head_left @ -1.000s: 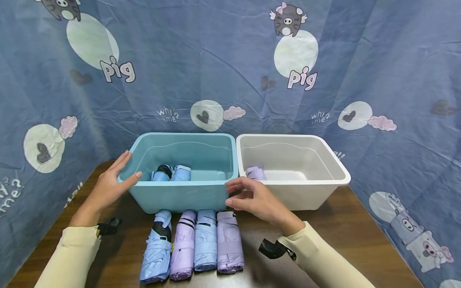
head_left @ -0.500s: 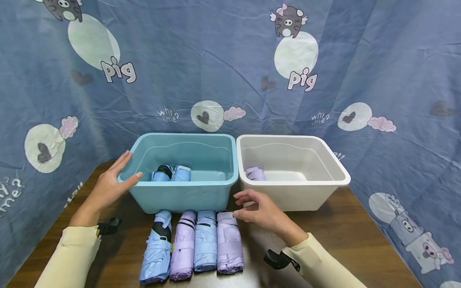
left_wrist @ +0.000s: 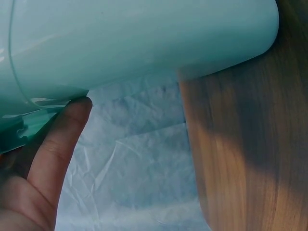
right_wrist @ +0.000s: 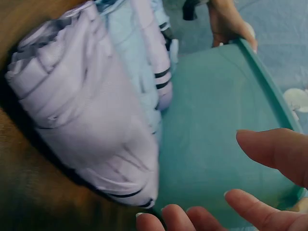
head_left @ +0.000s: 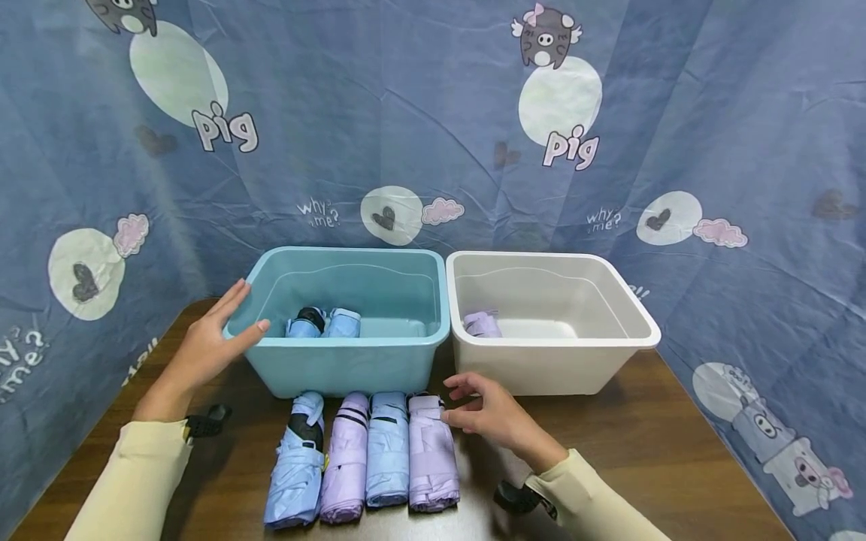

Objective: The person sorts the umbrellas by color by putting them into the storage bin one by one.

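At the left of the head view, the left hand [head_left: 206,342] rests on the near left corner of the blue bin [head_left: 345,368], fingers straight and released, thumb tip on the rim; the left wrist view shows the thumb [left_wrist: 57,144] against the bin's outer wall. Inside this bin, toward its left, lie two pale blue folded umbrellas [head_left: 323,323] side by side.

In the lower middle of the frame, just in front of the blue bin, four folded umbrellas lie in a row on the brown worktop [head_left: 649,443], each touching its neighbour: a blue one with a black handle [head_left: 294,466], a lilac one with dark stripes [head_left: 346,466], a second blue one [head_left: 387,454], and a lilac one at the right end [head_left: 431,454].

The right hand [head_left: 497,413] sits just right of that last lilac umbrella, its fingers [head_left: 455,415] loosely spread and released, the fingertips at the umbrella's far right edge; whether they touch cannot be told. In the right wrist view the fingers grasp nothing.

To the right, touching the blue bin, stands a white bin [head_left: 575,368] with one lilac umbrella [head_left: 482,324] at its left end.
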{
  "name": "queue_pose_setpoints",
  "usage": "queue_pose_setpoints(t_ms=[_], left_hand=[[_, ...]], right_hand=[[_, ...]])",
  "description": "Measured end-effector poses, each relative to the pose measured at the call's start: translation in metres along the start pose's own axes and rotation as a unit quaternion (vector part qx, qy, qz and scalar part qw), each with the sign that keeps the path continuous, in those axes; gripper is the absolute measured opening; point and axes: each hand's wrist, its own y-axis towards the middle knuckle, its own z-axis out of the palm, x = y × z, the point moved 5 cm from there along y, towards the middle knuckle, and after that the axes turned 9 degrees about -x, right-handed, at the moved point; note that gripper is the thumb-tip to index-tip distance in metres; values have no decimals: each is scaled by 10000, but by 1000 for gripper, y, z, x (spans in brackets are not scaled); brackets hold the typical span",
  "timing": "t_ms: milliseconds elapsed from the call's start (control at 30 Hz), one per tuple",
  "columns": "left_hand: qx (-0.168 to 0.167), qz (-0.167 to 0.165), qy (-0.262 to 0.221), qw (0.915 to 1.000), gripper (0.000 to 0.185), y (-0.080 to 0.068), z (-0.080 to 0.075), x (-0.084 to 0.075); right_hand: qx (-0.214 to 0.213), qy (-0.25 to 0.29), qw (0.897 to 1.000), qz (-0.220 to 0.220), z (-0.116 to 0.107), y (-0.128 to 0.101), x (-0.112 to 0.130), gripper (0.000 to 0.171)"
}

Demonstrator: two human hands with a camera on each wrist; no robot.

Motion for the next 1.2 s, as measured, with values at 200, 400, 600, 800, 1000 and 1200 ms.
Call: queue_pose_setpoints(t_ms=[200,400,600,800,1000,1200], left_hand=[[8,11,-45,10000,81,0,-1,0],[-24,-25,-28,10000,81,1,-3,1],[49,-50,-55,10000,80,-1,-2,1],[-5,-21,-121,9999,79,3,-3,-1],[36,-105,-106,9999,80,1,-2,0],[-4,-66,-184,9998,79,1,-2,0]], right_hand=[[-25,-191,9998,-6,8,-4,-11,47],[-58,-634,9978,-178,16,-9,-18,50],[-91,-788,9967,-159,25,-14,-26,53],[-184,-899,9953,-306,31,-15,-25,62],[-370,-1098,9928,-307,34,-19,-29,69],[-322,-1065,9931,-380,38,-18,-29,74]])
